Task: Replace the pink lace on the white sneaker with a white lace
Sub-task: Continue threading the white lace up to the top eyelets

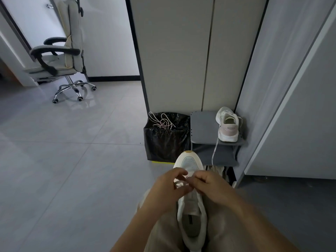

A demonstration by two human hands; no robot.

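A white sneaker point(192, 211) is lying lengthwise on the person's lap, heel nearest, toe pointing away, while the left hand point(163, 190) and right hand point(212, 188) are each pinching the white lace point(179, 183) over its eyelets. Beyond, the pink lace point(161, 121) is draping over a black-lined bin point(163, 142).

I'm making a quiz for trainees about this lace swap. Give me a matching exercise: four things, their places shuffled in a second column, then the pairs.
Things:
1. pink lace
2. white lace
3. second sneaker
4. office chair

Places:
A. on the grey stool
B. far left, by the wall
C. draped over the black bin
D. between left hand and right hand, above the nearer sneaker

Pairs: 1-C, 2-D, 3-A, 4-B
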